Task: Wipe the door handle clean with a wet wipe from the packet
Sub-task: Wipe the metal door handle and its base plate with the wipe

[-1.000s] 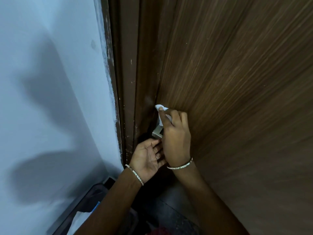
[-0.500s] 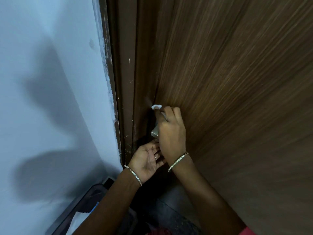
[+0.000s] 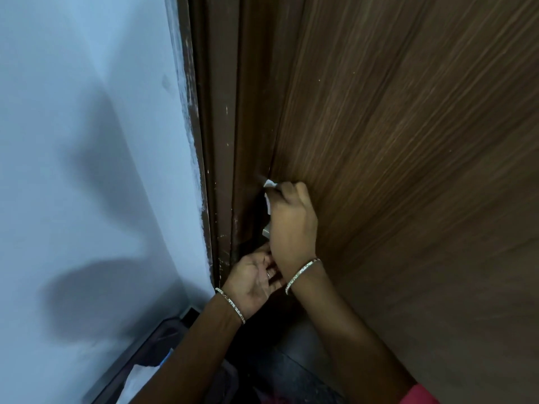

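Beside door frame [image 3: 221,158], handle [image 3: 266,231] hand-hidden

A crumpled white wipe [image 3: 268,196] is pressed against the metal door handle [image 3: 266,231], which is mostly hidden.

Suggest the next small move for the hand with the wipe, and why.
Probably slide the right hand down so the wet wipe covers the door handle: bare metal shows below the wipe, and the left hand rests open underneath.
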